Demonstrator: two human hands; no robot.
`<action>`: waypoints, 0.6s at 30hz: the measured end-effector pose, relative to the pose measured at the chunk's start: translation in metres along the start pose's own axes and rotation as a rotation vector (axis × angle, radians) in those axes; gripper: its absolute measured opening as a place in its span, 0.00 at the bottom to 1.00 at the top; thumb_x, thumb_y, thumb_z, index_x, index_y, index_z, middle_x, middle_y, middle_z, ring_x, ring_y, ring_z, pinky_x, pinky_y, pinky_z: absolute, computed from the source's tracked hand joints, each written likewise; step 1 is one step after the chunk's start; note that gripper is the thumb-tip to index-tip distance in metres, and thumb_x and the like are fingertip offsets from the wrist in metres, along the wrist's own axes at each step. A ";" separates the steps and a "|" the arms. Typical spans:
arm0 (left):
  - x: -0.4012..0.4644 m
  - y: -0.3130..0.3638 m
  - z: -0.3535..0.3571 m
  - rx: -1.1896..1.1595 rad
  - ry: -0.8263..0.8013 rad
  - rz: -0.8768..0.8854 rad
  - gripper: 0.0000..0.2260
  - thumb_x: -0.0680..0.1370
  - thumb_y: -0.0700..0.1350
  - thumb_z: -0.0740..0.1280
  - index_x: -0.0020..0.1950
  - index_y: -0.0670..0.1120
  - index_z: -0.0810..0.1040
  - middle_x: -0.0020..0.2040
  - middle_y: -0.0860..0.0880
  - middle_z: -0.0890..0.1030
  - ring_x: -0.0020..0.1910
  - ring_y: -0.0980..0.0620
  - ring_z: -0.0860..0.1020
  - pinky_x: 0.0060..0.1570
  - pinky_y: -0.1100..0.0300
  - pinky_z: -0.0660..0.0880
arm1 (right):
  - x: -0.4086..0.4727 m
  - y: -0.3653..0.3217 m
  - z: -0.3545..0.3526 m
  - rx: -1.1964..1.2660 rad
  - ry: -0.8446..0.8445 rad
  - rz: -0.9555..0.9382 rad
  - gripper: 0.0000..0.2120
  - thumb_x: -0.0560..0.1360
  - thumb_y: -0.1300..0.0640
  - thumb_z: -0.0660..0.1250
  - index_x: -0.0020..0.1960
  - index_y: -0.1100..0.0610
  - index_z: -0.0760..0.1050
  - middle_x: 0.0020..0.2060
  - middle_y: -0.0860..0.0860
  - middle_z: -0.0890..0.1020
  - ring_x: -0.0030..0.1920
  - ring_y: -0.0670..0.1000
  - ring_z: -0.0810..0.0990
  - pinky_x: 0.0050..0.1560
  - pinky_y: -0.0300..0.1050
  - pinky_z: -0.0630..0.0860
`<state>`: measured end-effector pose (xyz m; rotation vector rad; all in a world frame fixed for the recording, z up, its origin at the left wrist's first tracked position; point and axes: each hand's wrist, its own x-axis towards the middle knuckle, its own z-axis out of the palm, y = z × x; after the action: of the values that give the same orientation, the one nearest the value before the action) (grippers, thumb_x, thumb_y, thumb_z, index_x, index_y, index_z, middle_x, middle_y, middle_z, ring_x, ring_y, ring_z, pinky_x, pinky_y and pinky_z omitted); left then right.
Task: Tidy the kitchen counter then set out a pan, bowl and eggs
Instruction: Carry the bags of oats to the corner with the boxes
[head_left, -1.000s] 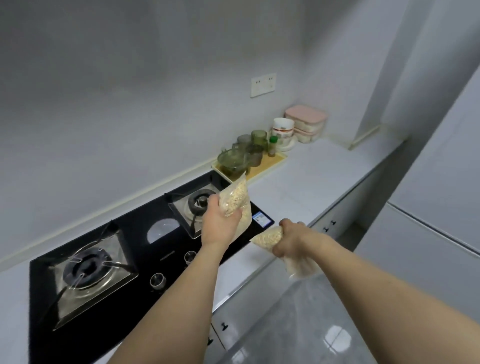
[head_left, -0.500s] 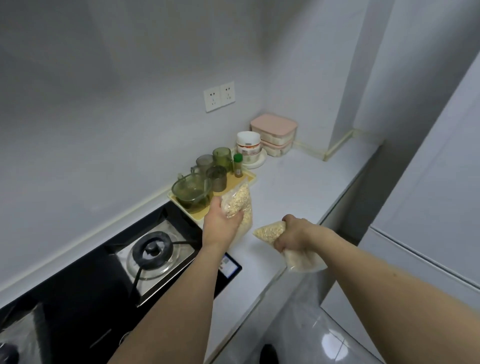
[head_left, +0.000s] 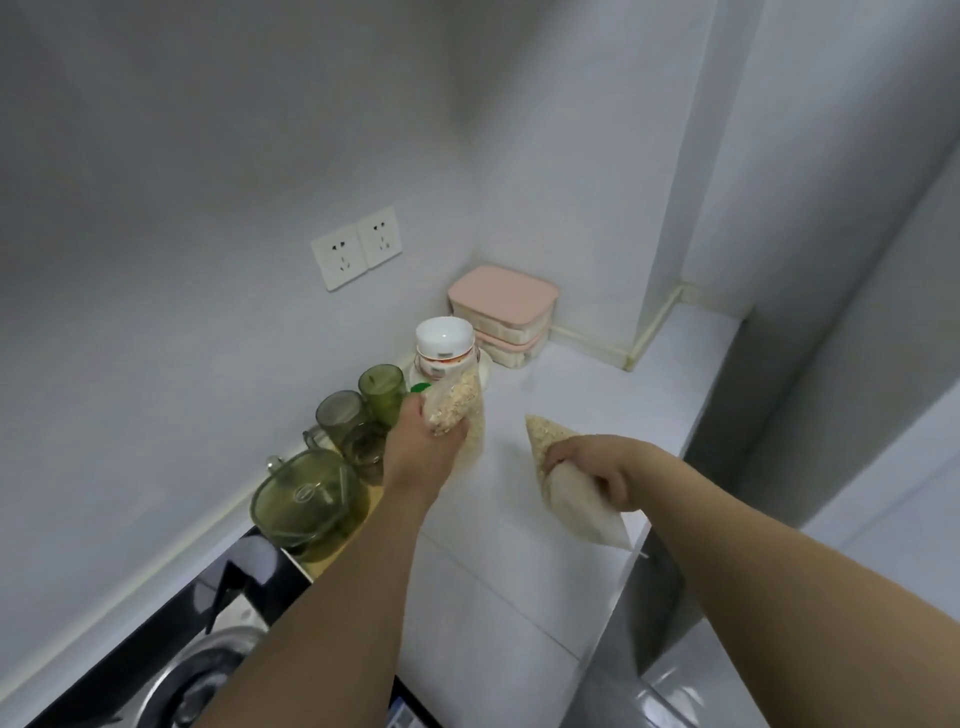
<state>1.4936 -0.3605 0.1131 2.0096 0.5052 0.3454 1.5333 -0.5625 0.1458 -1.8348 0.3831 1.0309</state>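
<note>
My left hand (head_left: 423, 449) grips a clear bag of oats (head_left: 454, 402) and holds it above the white counter (head_left: 498, 597), just in front of a white-lidded jar (head_left: 444, 345). To its right, my right hand (head_left: 597, 467) grips a second bag of oats (head_left: 571, 493), which hangs over the counter's front part. No pan, bowl or eggs are in view.
A tray at the wall holds a green glass pot with lid (head_left: 306, 501) and green glass cups (head_left: 382, 387). Stacked pink-lidded boxes (head_left: 501, 306) stand in the corner. The black gas hob (head_left: 197, 660) lies at the bottom left. A wall socket (head_left: 356, 254) is above.
I have moved to the right along the counter, away from the hob. Both hands have carried their bags of oats towards the jar and the corner boxes.
</note>
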 end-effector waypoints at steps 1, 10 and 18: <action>0.013 0.000 0.007 0.012 -0.007 0.001 0.17 0.74 0.49 0.72 0.59 0.50 0.72 0.49 0.53 0.79 0.48 0.49 0.78 0.45 0.56 0.75 | 0.009 -0.006 -0.007 0.079 -0.011 0.011 0.13 0.75 0.53 0.67 0.46 0.63 0.73 0.40 0.57 0.79 0.40 0.57 0.78 0.49 0.50 0.75; 0.112 0.013 0.087 0.135 -0.128 0.012 0.20 0.68 0.57 0.72 0.55 0.53 0.72 0.48 0.52 0.82 0.48 0.47 0.80 0.49 0.48 0.79 | 0.115 -0.057 -0.082 0.479 -0.097 0.034 0.15 0.78 0.55 0.60 0.40 0.64 0.77 0.31 0.58 0.80 0.29 0.56 0.80 0.29 0.45 0.76; 0.191 0.035 0.178 0.200 -0.136 0.024 0.15 0.72 0.50 0.72 0.50 0.45 0.70 0.41 0.48 0.76 0.41 0.43 0.74 0.38 0.57 0.66 | 0.201 -0.090 -0.135 0.659 -0.086 0.106 0.10 0.77 0.59 0.61 0.40 0.61 0.76 0.34 0.55 0.76 0.35 0.52 0.74 0.41 0.42 0.71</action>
<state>1.7467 -0.4179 0.0673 2.2162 0.4451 0.1768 1.7754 -0.5996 0.0649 -1.1867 0.6815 0.9087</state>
